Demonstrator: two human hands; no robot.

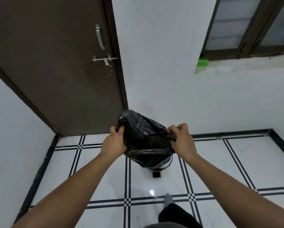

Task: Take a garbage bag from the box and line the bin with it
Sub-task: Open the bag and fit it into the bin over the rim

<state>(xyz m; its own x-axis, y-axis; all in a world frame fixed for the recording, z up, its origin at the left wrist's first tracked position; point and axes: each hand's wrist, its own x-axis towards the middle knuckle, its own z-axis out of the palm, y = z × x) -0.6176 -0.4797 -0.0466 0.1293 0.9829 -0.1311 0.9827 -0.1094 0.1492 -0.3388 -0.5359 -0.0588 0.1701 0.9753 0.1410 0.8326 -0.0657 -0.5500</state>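
Note:
A black garbage bag is held spread wide at its mouth, right above a small grey pedal bin on the tiled floor. My left hand pinches the bag's left rim. My right hand pinches the right rim. The bag's body hangs down over the bin and hides most of it; only the bin's lower right wall and its black foot pedal show. No bag box is in view.
A dark brown door with a metal bolt stands behind the bin to the left. White walls close in on the left and behind. A window sits high on the right. My grey-socked foot is on the floor below the bin.

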